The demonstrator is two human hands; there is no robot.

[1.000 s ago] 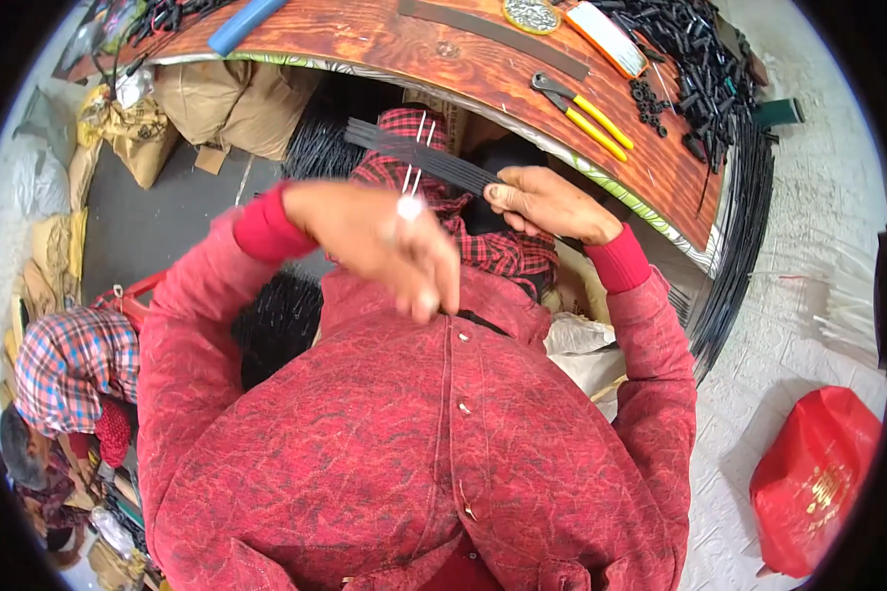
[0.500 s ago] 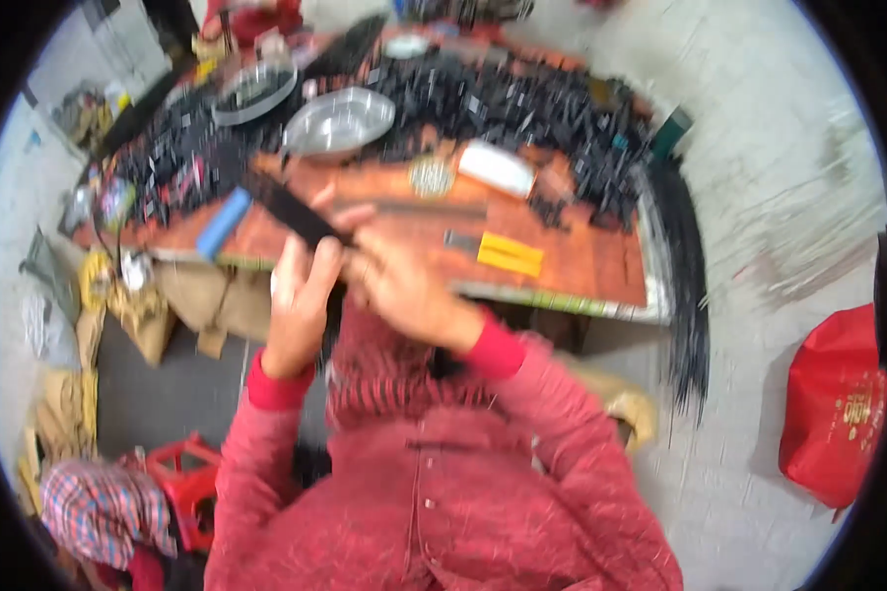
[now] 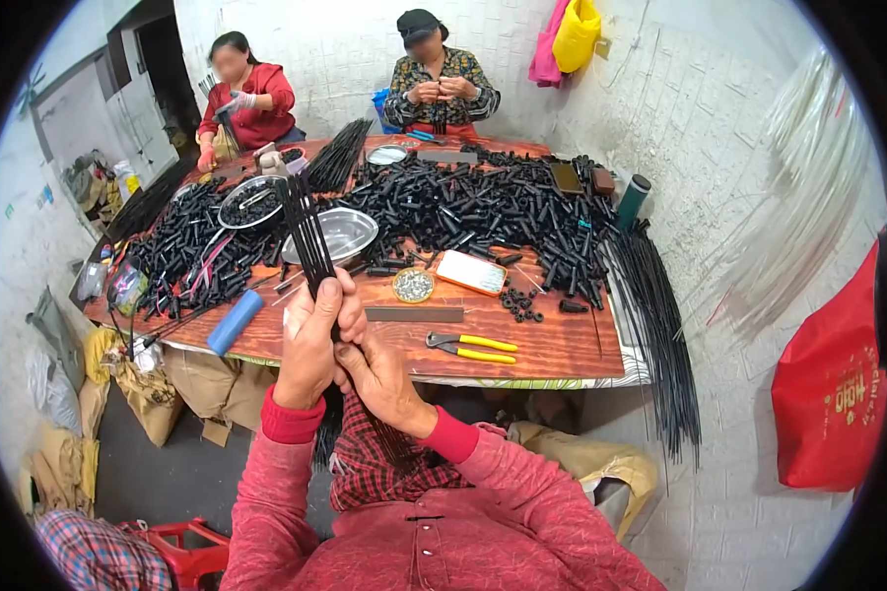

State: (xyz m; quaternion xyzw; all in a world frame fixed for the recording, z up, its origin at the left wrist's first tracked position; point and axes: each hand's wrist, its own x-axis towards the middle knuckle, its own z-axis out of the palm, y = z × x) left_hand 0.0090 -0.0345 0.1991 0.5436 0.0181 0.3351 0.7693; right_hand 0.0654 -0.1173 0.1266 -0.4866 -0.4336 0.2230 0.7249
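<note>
While the left hand (image 3: 308,357) has its fingers wrapped around a bunch of thin black rods (image 3: 312,241), the right hand (image 3: 386,384) grips it just below. The bunch leans up in front of a shiny bowl (image 3: 350,236), tail end running down over the lap. Yellow-handled pliers (image 3: 475,348) and a blue roll (image 3: 234,322) just lie there on the table (image 3: 562,350), black tubes (image 3: 463,202) heaped behind.

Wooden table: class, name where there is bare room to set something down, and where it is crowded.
Bare wood on the table shows between the yellow-handled pliers, the black rings and a thin black rod; a smaller patch lies between the blue cylinder and the left hand. The table's back is crowded by heaped black parts.
</note>
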